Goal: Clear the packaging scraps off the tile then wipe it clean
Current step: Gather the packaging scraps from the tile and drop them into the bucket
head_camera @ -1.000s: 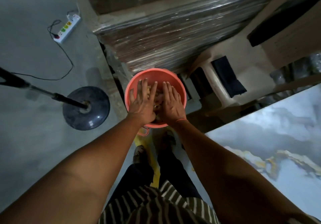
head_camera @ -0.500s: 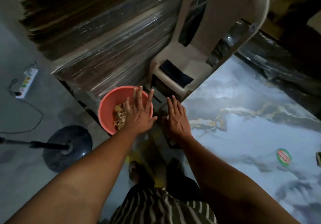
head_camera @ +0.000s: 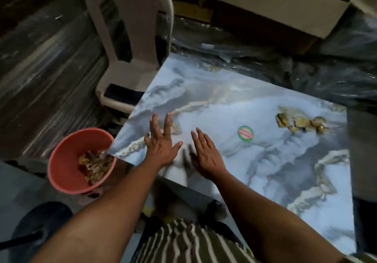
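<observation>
Large glossy blue-grey marble-pattern tile lying flat at centre-right. Crumpled brown packaging scraps at far right of tile, more in round red plastic bucket, parked left by tile corner, likely for short dumps. Left hand and right hand both released, fingers spread, palms down over near-left tile, holding nothing.

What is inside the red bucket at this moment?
The red bucket holds a heap of brownish packaging scraps against its right side. The tile corner overlaps the rim there, and the scraps cover the bottom beneath them.
</observation>
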Motion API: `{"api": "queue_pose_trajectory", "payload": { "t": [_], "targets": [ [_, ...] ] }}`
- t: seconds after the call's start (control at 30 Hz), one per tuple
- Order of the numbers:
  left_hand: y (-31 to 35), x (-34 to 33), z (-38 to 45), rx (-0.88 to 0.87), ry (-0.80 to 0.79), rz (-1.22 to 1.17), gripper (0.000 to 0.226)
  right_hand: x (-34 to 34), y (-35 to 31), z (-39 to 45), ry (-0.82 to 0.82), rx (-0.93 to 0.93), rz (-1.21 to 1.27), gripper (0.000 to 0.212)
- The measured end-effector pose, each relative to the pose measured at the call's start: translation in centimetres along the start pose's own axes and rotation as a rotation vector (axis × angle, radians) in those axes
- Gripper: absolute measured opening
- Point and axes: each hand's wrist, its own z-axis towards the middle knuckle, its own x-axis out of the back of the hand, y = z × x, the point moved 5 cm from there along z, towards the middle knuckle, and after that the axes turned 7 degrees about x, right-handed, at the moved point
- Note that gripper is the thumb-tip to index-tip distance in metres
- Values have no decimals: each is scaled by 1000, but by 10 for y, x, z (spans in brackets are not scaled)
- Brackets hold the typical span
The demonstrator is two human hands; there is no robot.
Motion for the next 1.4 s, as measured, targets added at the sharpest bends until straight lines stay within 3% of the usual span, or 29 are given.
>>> {"api": "queue_pose_trajectory", "payload": {
  "t": [0.1,0.2,0.57,0.7,0.8,0.87,1.0,1.13,1.23,1.4],
  "targets": [
    [58,-29,-4,-15,-58,-49,119,1,53,-46,-154,-22,-18,87],
    [104,-54,-8,-51,-112,-95,120,15,96,-90,-210,-50,-36,80],
    [205,-119,-17,-135,-341,20,119,77,214,-148,-118,-234,24,80],
    [232,-131,-3,-169,-344,75,120,109,244,-149,88,-290,174,76],
    [253,-135,14,-197,-334,16,122,142,277,-164,364,-586,326,70],
    [270,-135,26,-224,-329,-44,125,169,304,-177,523,-799,281,64],
    [313,-133,57,-252,-332,-79,135,212,370,-191,695,-1099,223,57],
    [354,-137,82,-290,-374,-37,141,224,423,-180,536,-1152,367,67],
    [380,-146,98,-318,-441,-32,148,222,436,-160,366,-1077,478,77],
    [419,-155,115,-448,-458,69,153,218,410,-131,103,-881,387,140]
  ]
}}
